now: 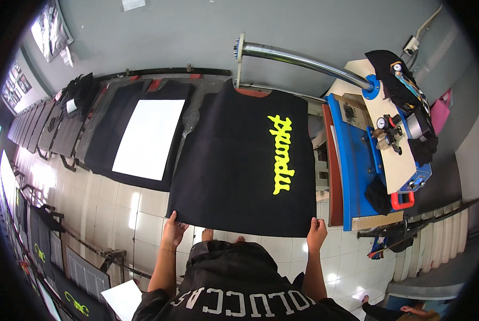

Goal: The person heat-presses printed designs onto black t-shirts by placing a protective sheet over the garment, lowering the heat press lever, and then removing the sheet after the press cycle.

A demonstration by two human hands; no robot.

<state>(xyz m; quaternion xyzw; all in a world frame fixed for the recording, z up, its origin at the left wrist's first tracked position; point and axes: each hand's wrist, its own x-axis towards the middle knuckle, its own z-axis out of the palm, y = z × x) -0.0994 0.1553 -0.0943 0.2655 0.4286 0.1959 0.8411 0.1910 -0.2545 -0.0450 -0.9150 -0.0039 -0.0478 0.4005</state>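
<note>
Head view showed the left hand (pixel 173 231) and right hand (pixel 316 234) gripping the near hem corners of a black cloth shirt with yellow-green lettering (pixel 245 160), which stretched straight away from them.

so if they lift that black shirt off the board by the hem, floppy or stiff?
Likely floppy: the black shirt is thin fabric lying flat over its board. The left hand and right hand grip only its hem corners, so the middle would probably sag. Probably light for its size. The yellow print may make that patch slightly stiffer.
</note>
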